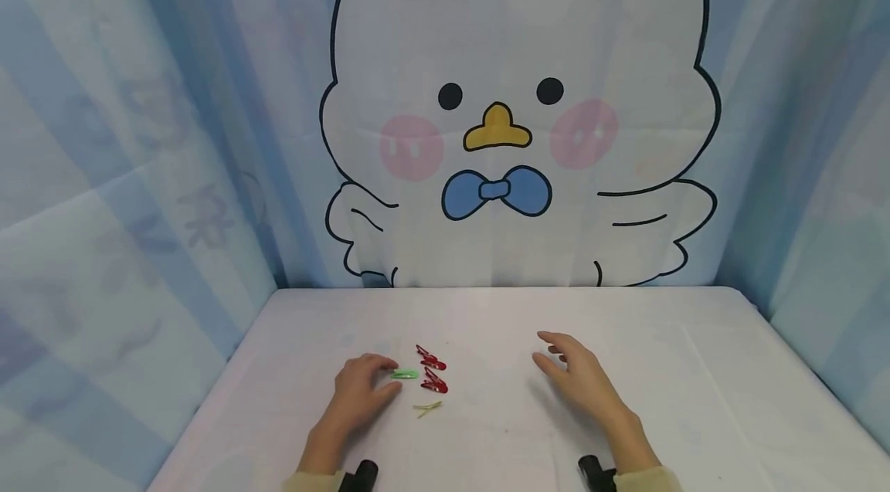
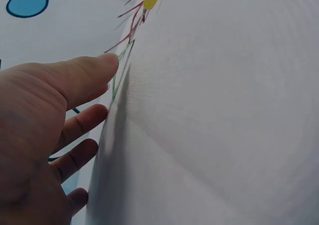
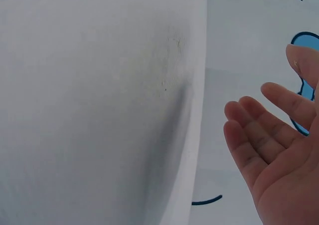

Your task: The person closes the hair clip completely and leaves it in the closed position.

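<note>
A green snap hair clip (image 1: 405, 374) lies at the fingertips of my left hand (image 1: 361, 391), its thumb and fingers parted around the clip's near end. In the left wrist view, the thumb partly covers the green clip (image 2: 116, 78); whether it touches cannot be told. Just right of it are two red snap hair clips, an upper one (image 1: 433, 361) and a lower one (image 1: 435, 382), both sprung apart. Closer to me lies a yellow hair clip (image 1: 427, 408), its two arms spread. My right hand (image 1: 580, 378) hovers above the table, fingers loosely bent, holding nothing.
A white cloth covers the table (image 1: 501, 337). Behind it hangs a curtain (image 1: 501, 36) printed with a cartoon bird, and blue-white curtains (image 1: 90, 206) flank both sides. Each wrist carries a black camera mount.
</note>
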Tool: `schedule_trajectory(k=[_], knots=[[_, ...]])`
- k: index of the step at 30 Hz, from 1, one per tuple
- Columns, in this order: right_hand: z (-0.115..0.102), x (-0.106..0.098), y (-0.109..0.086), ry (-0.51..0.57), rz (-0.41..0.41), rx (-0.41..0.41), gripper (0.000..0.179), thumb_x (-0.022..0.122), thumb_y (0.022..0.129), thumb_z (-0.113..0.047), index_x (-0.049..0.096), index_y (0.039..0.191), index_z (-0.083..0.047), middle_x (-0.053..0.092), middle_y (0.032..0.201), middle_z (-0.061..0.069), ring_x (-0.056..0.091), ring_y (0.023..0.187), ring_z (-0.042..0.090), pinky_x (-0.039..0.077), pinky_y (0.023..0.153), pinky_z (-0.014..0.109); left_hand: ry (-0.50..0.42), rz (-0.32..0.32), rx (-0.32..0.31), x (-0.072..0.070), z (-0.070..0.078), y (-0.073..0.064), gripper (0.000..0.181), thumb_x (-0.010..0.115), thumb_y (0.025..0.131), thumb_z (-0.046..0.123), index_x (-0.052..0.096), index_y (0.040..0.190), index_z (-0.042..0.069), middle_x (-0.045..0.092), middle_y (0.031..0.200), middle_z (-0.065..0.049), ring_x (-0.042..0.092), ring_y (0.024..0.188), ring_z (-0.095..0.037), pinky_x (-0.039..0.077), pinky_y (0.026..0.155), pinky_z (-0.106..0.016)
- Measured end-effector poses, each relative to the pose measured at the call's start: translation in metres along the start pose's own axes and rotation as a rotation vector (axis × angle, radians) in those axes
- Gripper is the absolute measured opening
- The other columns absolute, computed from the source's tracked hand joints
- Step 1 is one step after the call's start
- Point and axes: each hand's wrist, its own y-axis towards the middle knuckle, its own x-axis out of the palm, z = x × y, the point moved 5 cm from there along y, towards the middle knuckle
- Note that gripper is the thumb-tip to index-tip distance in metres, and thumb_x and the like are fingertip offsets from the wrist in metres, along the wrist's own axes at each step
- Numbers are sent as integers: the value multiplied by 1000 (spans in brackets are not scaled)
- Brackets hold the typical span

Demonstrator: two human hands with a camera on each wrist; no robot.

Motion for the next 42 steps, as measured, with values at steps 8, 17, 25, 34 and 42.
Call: schedule_trajectory(k=[8, 17, 25, 34, 42], knots=[[-8, 3, 1, 28, -14, -10, 42, 68, 98, -20, 61, 134, -1, 61, 132, 17, 62, 114, 34, 48, 95, 50, 53, -27, -73, 5, 2, 7, 20, 83, 82, 19, 74, 100, 16, 65, 114, -8, 54, 113, -37, 33, 96, -65], [-15, 7, 4, 59, -8, -32, 41, 69, 98, -19, 61, 134, 0, 63, 130, 16, 62, 114, 32, 48, 95, 48, 88, -44, -82, 5, 5, 14, 15, 83, 83, 18, 73, 94, 19, 64, 111, -5, 53, 110, -34, 30, 97, -67], [-16, 13, 5, 86, -8, -12, 40, 69, 97, -18, 62, 132, 0, 64, 127, 15, 63, 111, 30, 49, 95, 47, 86, -53, -64, 6, 4, 16, 13, 85, 82, 17, 73, 88, 20, 65, 105, -1, 55, 107, -32, 28, 96, -69], [-20, 22, 5, 111, -21, 3, 37, 70, 97, -18, 65, 129, -1, 66, 124, 12, 64, 107, 26, 50, 92, 45, -44, -58, -36, 10, 6, 14, 12, 84, 82, 16, 73, 87, 17, 64, 89, 8, 57, 94, -23, 27, 94, -69], [-24, 24, 5, 105, -27, 14, 34, 70, 96, -20, 67, 126, -2, 67, 123, 11, 65, 103, 26, 51, 89, 45, -90, -59, -102, 14, 13, 6, 13, 81, 86, 21, 73, 94, 16, 66, 89, 8, 57, 86, -16, 39, 90, -54]])
